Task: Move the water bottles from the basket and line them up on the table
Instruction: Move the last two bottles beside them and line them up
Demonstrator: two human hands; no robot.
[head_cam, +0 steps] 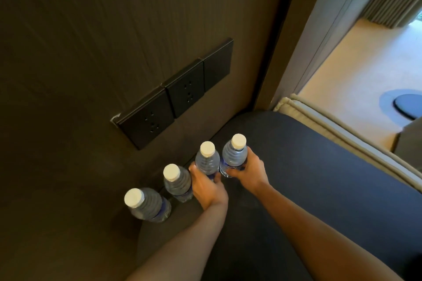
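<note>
Several clear water bottles with white caps and blue labels stand upright in a row along the wall on the dark table point(308, 178). My left hand point(207, 187) grips the lower part of one bottle point(207, 159). My right hand point(249, 169) grips the bottle point(235, 153) at the right end of the row. Two more bottles stand free to the left: one point(177, 180) right beside my left hand and one point(146, 204) at the left end. No basket is in view.
A dark wood-grain wall point(91, 29) rises right behind the bottles, with a strip of black power sockets point(175, 93). Right of the table runs a beige cushioned edge point(342, 132), then light floor with a round dark object point(408, 106).
</note>
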